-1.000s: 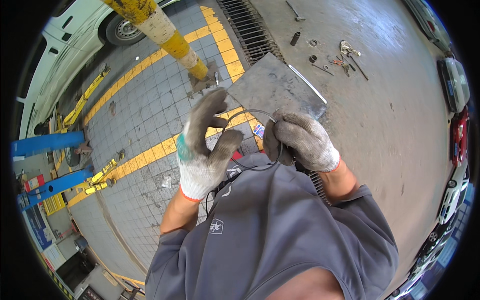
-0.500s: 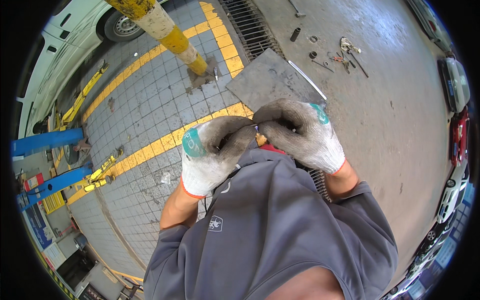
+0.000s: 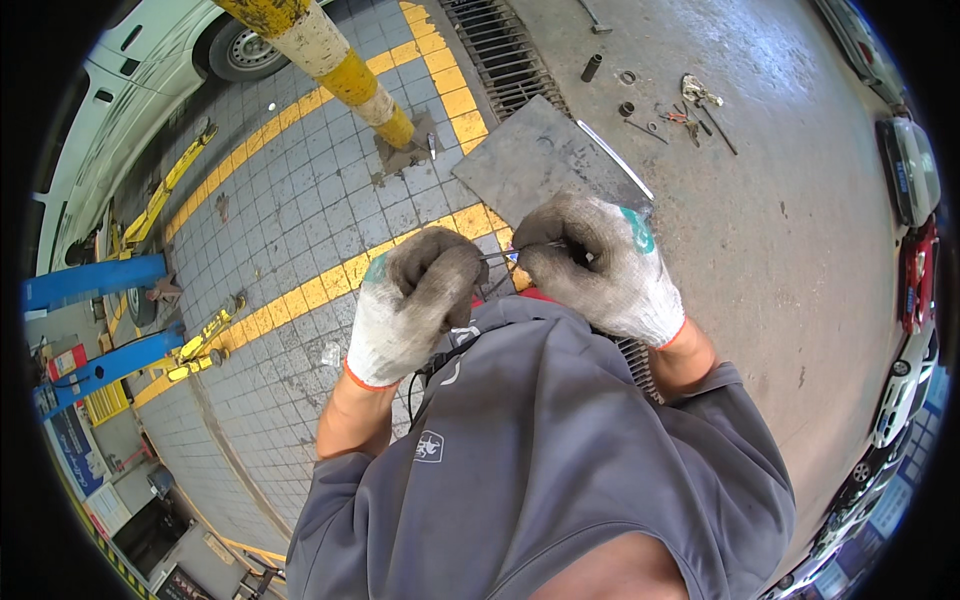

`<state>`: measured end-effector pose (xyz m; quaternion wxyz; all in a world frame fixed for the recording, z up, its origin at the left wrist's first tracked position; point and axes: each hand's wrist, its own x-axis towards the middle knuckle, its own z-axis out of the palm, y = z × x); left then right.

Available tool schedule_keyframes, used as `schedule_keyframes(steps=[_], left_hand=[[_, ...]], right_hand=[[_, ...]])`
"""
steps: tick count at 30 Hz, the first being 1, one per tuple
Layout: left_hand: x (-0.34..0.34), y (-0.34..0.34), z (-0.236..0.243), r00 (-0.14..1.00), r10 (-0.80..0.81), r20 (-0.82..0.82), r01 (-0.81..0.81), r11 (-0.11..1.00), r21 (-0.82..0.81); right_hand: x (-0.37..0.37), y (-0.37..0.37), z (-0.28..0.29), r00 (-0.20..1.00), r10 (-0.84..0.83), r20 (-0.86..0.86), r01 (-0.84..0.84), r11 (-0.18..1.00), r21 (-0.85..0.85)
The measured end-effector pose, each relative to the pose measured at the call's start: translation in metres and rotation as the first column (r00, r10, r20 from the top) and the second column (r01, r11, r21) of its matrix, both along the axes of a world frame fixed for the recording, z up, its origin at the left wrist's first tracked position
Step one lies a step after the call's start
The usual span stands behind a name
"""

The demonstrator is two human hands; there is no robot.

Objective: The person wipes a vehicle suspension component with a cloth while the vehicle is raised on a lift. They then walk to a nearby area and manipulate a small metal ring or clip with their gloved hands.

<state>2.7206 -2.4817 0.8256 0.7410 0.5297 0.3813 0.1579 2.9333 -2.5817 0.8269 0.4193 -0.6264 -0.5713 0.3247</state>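
Note:
Both hands wear white knitted work gloves with dirty grey fingers and orange cuffs. In front of my chest, a thin dark wire-like piece (image 3: 500, 254) spans the small gap between them. My left hand (image 3: 418, 300) is closed in a pinch at its left end. The other end runs into the pinched fingers of my right hand (image 3: 600, 268). Whether it is a wire or a thin rod I cannot tell. Just below it, beside the right fingertips, a small patch of orange and blue shows, too small to name.
A flat grey sheet (image 3: 550, 160) lies beyond my hands, beside a floor drain grate (image 3: 500, 55). Hand tools (image 3: 690, 120) and a black socket (image 3: 591, 68) are on the concrete. A yellow-and-white post (image 3: 345, 75) stands ahead; blue lift arms (image 3: 95, 285) reach in at left, near a white van (image 3: 130, 90).
My hands have come apart. The left one has shifted left and turned, showing the thin dark piece between them. My right hand has barely moved.

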Motion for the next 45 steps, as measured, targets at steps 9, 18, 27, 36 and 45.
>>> schedule_keyframes(steps=[9,18,27,36,45], left_hand=[[-0.004,-0.008,-0.009,0.981,0.110,0.160,-0.124,0.990,0.074],[-0.012,-0.014,-0.027,0.949,0.157,0.274,-0.199,0.971,0.132],[0.002,-0.007,-0.004,0.997,-0.051,-0.049,0.068,0.871,0.486],[0.011,-0.009,0.003,0.987,-0.061,-0.147,0.136,0.804,0.580],[0.003,-0.006,-0.001,0.985,-0.170,0.016,0.160,0.953,0.258]], right_hand=[[-0.002,-0.004,0.002,0.972,-0.109,-0.206,0.076,0.984,-0.160],[0.001,-0.011,-0.004,0.958,-0.142,-0.250,0.095,0.977,-0.193],[0.001,-0.007,0.004,0.996,-0.091,-0.014,0.091,0.996,-0.006],[-0.002,-0.005,0.000,0.999,0.035,0.041,-0.041,0.988,0.152],[-0.006,-0.007,0.002,0.971,0.118,0.206,-0.146,0.981,0.127]])
